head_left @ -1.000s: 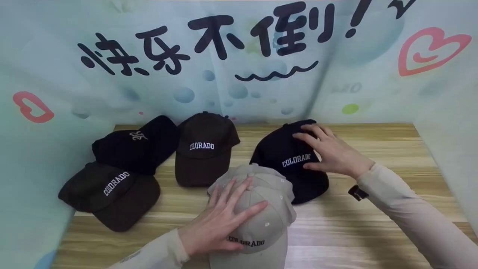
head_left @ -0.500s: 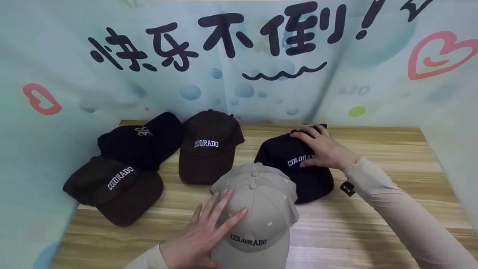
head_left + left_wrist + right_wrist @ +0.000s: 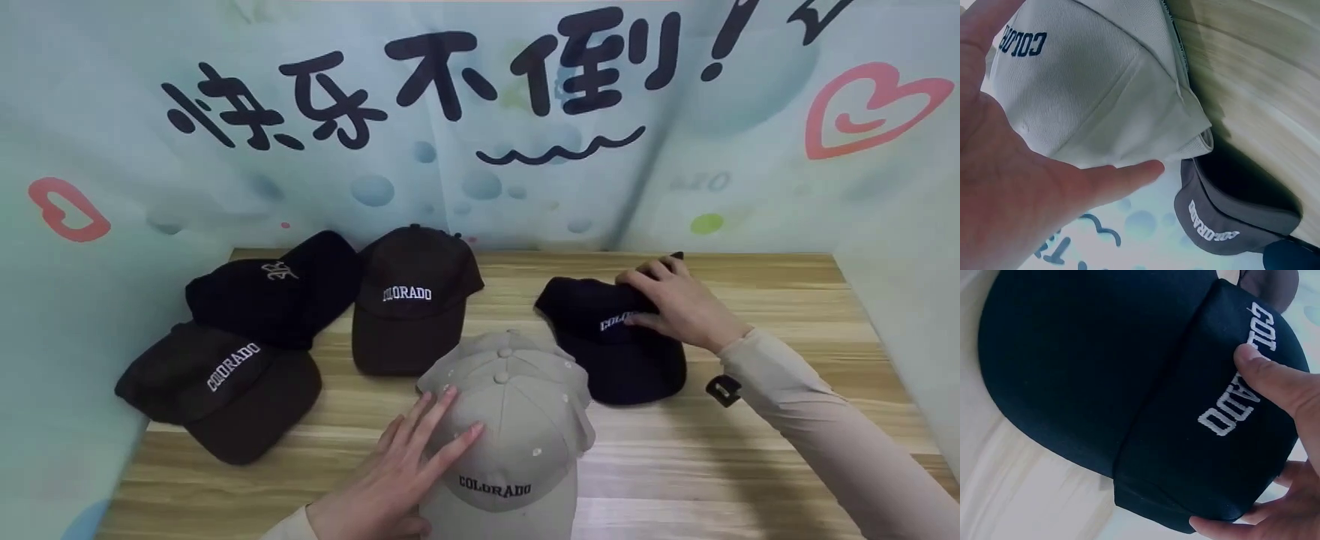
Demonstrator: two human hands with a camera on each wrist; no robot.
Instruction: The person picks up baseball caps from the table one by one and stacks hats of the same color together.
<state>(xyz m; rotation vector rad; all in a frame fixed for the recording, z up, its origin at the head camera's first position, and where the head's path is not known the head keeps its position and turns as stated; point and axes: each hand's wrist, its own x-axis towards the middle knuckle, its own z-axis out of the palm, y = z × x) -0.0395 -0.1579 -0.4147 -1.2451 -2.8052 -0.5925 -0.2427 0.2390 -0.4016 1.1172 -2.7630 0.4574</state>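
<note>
My right hand [image 3: 679,304] grips a black baseball cap [image 3: 637,367] by its crown at the right. In the right wrist view, the thumb lies across the white COLORADO lettering on this black cap [image 3: 1072,360], and the fingers are behind the crown. At the front middle, a stack of light grey baseball caps [image 3: 525,442] faces me, black COLORADO lettering on the top one. My left hand [image 3: 382,472] lies along the stack's left side, fingers extended. The left wrist view shows its thumb held straight beside the grey cap [image 3: 1100,95].
A brown COLORADO cap [image 3: 409,330] stands at the back middle. To the left, a black cap with an embroidered emblem [image 3: 262,300] touches another brown COLORADO cap [image 3: 240,397]. The wooden tabletop [image 3: 772,300] ends at a printed backdrop [image 3: 525,210].
My right hand has closed on the black cap's crown and drawn it rightward, away from the grey stack. My left hand has slid off the top of the grey stack to its left side.
</note>
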